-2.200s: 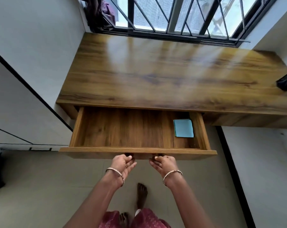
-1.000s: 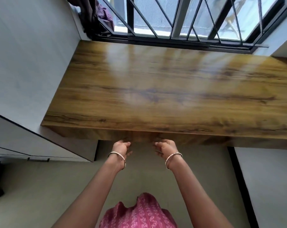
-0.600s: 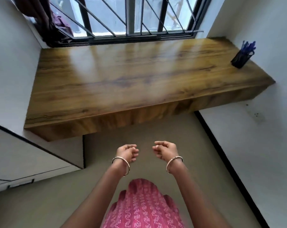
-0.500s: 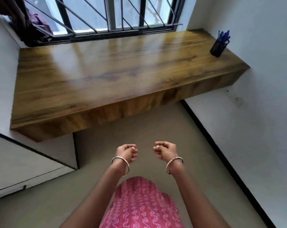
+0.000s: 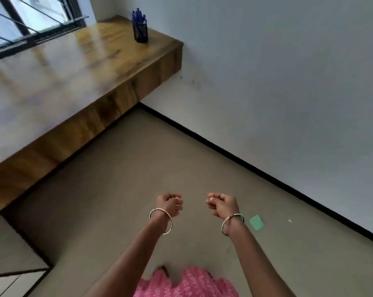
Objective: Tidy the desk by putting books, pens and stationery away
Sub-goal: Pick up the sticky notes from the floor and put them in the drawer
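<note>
A black mesh pen holder [image 5: 140, 32] stands upright at the far right end of the desk [image 5: 74, 67], close to the corner where the wood meets the wall [image 5: 267, 82]. A bunch of blue pens [image 5: 138, 16] sticks up out of it. The view is blurred, so I cannot count them. The desk top is glossy brown wood running left from the holder under a barred window [image 5: 31, 18], and its thick front edge faces the room.

On the floor [image 5: 138, 168], well apart from the desk and near the person, lies a small green square of paper [image 5: 256, 224]. It sits flat, just to the right of the right wrist.

The person's arms reach forward over the floor, not touching the desk. The left hand [image 5: 169, 204] is balled with its fingers curled in against the palm. The right hand [image 5: 223, 205] is beside it with its fingers likewise curled together. Neither hand holds anything. Each wrist wears a thin metal bangle [image 5: 158, 209], the other bangle [image 5: 232, 215] being on the right wrist.

A black skirting strip [image 5: 245, 163] runs along the foot of the wall on the right. Pink patterned cloth [image 5: 187, 284] shows at the near edge between the arms, and a pale cabinet front [image 5: 5, 281] fills the near left corner.
</note>
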Tool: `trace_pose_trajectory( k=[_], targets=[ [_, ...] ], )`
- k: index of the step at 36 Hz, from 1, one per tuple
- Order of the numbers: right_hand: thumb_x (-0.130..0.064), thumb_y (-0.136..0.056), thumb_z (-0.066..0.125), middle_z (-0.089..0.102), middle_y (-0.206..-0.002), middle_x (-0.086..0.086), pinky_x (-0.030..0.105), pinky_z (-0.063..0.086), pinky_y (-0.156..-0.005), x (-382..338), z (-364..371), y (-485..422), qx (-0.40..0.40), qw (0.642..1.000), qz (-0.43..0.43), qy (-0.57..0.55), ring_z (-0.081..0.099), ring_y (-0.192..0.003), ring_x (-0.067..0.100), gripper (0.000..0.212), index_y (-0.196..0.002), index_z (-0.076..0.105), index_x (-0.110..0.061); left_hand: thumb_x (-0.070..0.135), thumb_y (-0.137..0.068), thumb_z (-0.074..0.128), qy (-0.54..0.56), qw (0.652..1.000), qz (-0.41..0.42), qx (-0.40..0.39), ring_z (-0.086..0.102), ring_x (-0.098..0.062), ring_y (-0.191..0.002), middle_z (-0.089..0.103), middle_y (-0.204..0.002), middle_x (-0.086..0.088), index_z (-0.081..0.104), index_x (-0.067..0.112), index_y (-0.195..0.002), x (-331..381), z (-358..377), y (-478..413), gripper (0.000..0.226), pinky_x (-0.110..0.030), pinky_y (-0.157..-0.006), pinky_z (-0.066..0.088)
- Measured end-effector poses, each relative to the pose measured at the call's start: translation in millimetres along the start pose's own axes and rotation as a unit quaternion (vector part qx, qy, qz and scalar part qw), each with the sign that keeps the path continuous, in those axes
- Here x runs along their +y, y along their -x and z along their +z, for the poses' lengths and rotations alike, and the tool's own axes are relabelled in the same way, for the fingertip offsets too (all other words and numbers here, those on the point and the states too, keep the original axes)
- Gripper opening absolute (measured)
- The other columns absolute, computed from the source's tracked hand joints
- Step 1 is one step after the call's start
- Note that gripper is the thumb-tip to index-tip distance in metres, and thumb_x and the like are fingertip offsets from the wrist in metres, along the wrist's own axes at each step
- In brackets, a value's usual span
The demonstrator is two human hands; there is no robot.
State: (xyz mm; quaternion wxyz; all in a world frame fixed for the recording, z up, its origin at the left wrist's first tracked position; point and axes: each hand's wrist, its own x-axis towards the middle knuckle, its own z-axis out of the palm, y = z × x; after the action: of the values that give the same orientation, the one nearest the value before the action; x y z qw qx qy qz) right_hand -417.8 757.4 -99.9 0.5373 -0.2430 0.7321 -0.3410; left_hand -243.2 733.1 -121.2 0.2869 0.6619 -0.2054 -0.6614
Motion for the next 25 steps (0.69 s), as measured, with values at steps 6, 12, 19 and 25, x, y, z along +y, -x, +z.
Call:
trace_pose_trajectory(
  k=[6,12,19,25],
  targets=[
    [-0.001,-0.084,0.059,0.071,-0.077,0.004,0.022,0.041,-0.054,35.5,-102.3,-11.1,0.075,0.996,0.029,-0.043,0.063,-0.065,0.011,0.017,-0.086,0.068,-0.016,-0.009,-0.091,0.038,-0.07,0.996,-0.002,-0.052,0.043,-0.011,-0.047,0.05,-0.063,-0.005,0.051,0.012,-0.08,-15.2,98.1,-6.9,0.027,-0.014,-0.046,0.028],
    [0.003,-0.086,0.056,0.067,-0.074,0.009,0.022,0.043,-0.054,69.9,-221.2,-30.0,0.138,0.985,0.063,-0.08,0.06,-0.063,0.015,0.019,-0.082,0.066,-0.012,-0.004,-0.09,0.041,-0.141,0.987,-0.016,-0.082,0.051,-0.016,-0.054,0.056,-0.069,-0.004,0.054,0.013,-0.086,-42.5,209.8,-9.6,0.022,-0.02,-0.05,0.035],
    [0.006,-0.085,0.055,0.065,-0.074,0.014,0.023,0.04,-0.053,94.8,-313.7,-63.7,0.188,0.972,0.101,-0.103,0.059,-0.06,0.016,0.018,-0.085,0.066,-0.009,-0.004,-0.089,0.04,-0.196,0.977,-0.025,-0.085,0.053,-0.017,-0.055,0.058,-0.069,-0.005,0.059,0.013,-0.083,-60.5,299.6,-35.4,0.026,-0.023,-0.053,0.038],
    [0.004,-0.085,0.053,0.065,-0.07,0.01,0.024,0.042,-0.055,116.3,-356.3,-118.1,0.206,0.961,0.148,-0.109,0.06,-0.06,0.017,0.02,-0.082,0.067,-0.011,-0.003,-0.09,0.037,-0.253,0.963,-0.04,-0.079,0.05,-0.017,-0.052,0.056,-0.066,-0.007,0.057,0.013,-0.078,-76.0,358.1,-87.5,0.029,-0.02,-0.049,0.035]
  ],
)
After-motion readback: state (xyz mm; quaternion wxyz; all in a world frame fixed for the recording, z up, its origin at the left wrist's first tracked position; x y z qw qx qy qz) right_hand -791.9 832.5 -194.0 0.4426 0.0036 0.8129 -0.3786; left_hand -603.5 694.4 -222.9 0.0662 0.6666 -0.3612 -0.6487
